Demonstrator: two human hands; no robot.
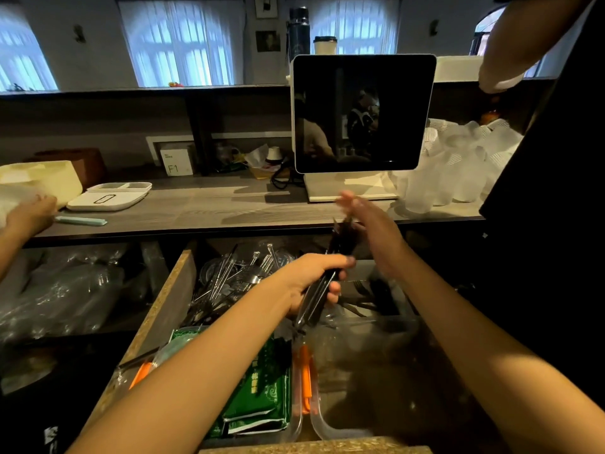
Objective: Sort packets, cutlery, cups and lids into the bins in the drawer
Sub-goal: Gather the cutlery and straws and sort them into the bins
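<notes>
2 hands over the open drawer [170, 299] right now: the left hand [316, 280] is wrapped around a bundle of black cutlery [319, 293], holding it tilted above the bins, handles pointing down toward the near side. the right hand [366, 221] sits higher, near the top of that bundle, fingers mostly spread and blurred, so i cannot tell if it is pinching a piece or just hovering.

risk here: the bundle is long and loosely stacked, and a slack grip could let pieces slide out into the wrong bin, maybe onto the green packets [262, 388] below or in among the clear cutlery [229, 276] at the back left. the black forks [363, 290] already lying at the back right look like the proper home, by my guess.

hard to read: the near right bin [343, 430] is dark and its contents are unclear. the orange items [306, 378] beside it i cannot identify. a 2nd person's hand [32, 214] shows at the left edge, cut off.
</notes>
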